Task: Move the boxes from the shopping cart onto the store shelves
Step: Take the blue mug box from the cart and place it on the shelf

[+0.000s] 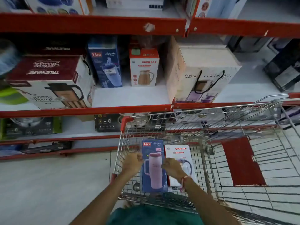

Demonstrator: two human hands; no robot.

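A wire shopping cart (243,125) with red corners stands before red-edged store shelves (90,109). Two boxes lie flat in its basket: a blue Liza box (154,179) picturing a pink tumbler, and beside it on the right a white Good Day box (180,153). My left hand (133,161) grips the blue box's left edge. My right hand (172,166) grips its right edge, partly covering the white box. The blue box still rests in the basket.
The middle shelf holds a maroon Trueware box (48,82), a blue Liza box (106,62), a white Good Day box (144,67) and a large Ganesh box (203,73). A bare strip of shelf (129,96) lies in front of the two small boxes. Lower shelves hold dark boxes.
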